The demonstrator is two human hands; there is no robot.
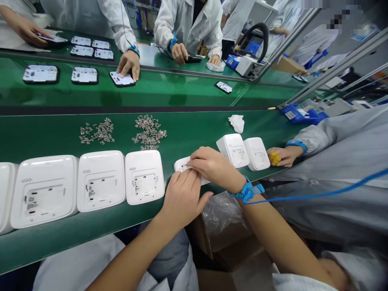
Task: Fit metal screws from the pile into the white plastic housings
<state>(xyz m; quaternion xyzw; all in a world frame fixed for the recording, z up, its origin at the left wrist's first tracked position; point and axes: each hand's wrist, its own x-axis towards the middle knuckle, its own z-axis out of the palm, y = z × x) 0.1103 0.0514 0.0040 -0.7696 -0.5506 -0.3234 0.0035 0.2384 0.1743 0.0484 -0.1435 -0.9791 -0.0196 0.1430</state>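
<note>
A white plastic housing (181, 163) lies on the green bench in front of me, largely covered by both hands. The fingers of my left hand (184, 193) rest over its near side, close together, with the thumb held out to the side. My right hand (216, 169) reaches in from the right, its fingertips pinched over a slot in the housing; what they hold, if anything, is too small and hidden to make out. A blue wrist strap (249, 190) with a cord is on my right wrist. Behind the housing lie piles of small metal clips (149, 131) and more metal clips (101, 131).
To the left stands a row of white housings (144, 178); two white housings (235, 150) stand at right. A crumpled white tissue (237, 123) lies behind them. A co-worker's hand (285, 155) holds something yellow. An open cardboard box (209, 238) sits below the bench edge.
</note>
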